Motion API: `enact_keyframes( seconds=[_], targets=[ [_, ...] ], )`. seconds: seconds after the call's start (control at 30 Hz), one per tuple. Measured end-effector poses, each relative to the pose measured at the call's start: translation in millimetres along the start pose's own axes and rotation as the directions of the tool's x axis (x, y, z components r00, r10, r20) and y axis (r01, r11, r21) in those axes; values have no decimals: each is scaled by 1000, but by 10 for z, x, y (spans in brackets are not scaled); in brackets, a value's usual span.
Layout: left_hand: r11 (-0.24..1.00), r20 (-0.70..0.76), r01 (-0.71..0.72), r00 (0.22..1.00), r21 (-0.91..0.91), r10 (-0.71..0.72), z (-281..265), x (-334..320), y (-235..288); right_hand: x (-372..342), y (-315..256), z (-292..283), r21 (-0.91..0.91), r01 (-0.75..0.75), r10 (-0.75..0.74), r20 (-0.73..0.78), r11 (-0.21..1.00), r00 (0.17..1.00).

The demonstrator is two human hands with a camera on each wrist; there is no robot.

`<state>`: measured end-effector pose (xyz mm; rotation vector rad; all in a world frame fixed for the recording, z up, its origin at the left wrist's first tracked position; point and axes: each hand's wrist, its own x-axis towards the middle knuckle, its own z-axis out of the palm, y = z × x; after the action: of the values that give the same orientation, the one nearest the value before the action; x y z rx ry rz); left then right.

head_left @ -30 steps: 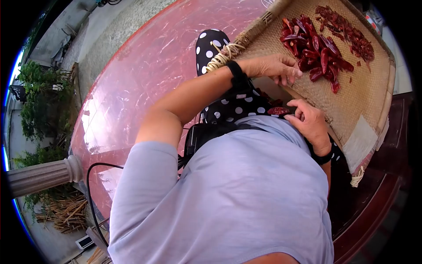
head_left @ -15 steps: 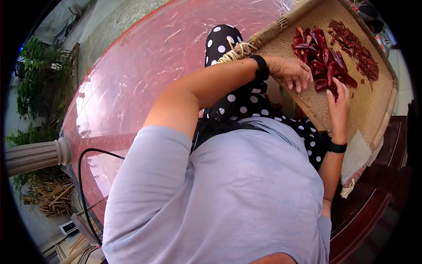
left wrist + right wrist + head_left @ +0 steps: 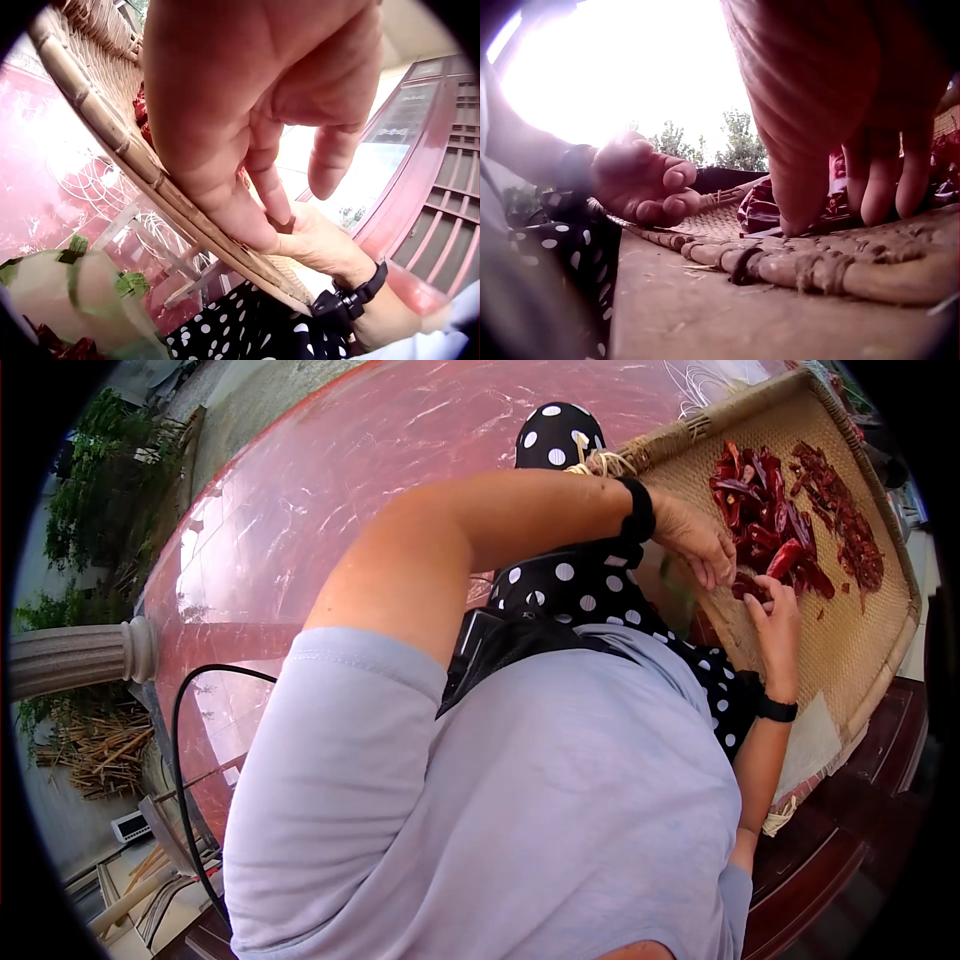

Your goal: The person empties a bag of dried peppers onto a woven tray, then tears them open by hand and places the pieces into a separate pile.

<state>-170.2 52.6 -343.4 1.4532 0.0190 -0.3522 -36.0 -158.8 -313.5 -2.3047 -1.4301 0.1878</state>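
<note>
My left hand hangs over the near rim of the woven tray, fingers loosely bent, nothing visible between them. Close beside it, my right hand reaches over the tray, its thumb and forefinger around a dark red dried chili at the near end of the pile. In the left wrist view, the left fingertips overlap the right hand. The right wrist view shows the right thumb and fingers pointing down among dried chilies; the left hand is at the rim with curved fingers.
A second heap of darker, broken chilies lies farther right on the tray. A pale container with green patches stands below the rim, red pieces beside it. A glossy red table extends left; white string lies near the tray.
My right hand has left the lap, where it had a chili, and reached up to the pile on the tray. The left hand has shifted right, closer to it.
</note>
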Motion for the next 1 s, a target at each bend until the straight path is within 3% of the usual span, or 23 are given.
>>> enact_keyframes(
  seconds=[0.1, 0.2, 0.27, 0.37, 0.47, 0.57, 0.6, 0.73, 0.87, 0.93, 1.0],
  targets=[
    [990, 24, -80, 997, 118, 78, 20, -72, -32, 10, 27, 22, 15, 66, -66, -8, 998, 998],
    [916, 11, -96, 995, 389, 99, 130, -256, 188, 51, 133, 37, -21, 85, -85, 6, 996, 996],
    [938, 18, -92, 996, 335, 92, 116, -166, 98, 77, 142, -2, -32, 27, -27, 4, 999, 1000],
    [973, 31, -89, 996, 214, 84, 54, -15, -41, 88, 206, -23, -142, 86, -99, -84, 986, 992],
    [972, 28, -72, 997, 224, 68, 41, 0, -44, 92, 210, -64, -54, -45, 37, -131, 998, 991],
    [960, 48, -93, 995, 266, 83, 21, 14, -62, 74, 210, -62, 69, 12, 9, -300, 998, 954],
    [956, 62, -109, 993, 273, 96, 15, 37, -75, 59, 204, -60, 126, -8, 44, -287, 992, 957],
    [978, -116, -89, 987, 188, 112, 101, -127, -18, -16, -61, -131, 282, -29, 107, -265, 959, 958],
    [976, -119, -127, 982, 174, 149, 172, -184, 43, -165, -408, -84, 433, -31, 126, -194, 901, 973],
    [964, -98, -247, 962, 100, 256, 183, -121, -79, -212, -458, -9, 427, -46, 135, -181, 903, 974],
    [968, -83, -232, 967, 93, 240, 159, -103, -127, -249, -452, 61, 454, -32, 116, -158, 890, 981]
  ],
)
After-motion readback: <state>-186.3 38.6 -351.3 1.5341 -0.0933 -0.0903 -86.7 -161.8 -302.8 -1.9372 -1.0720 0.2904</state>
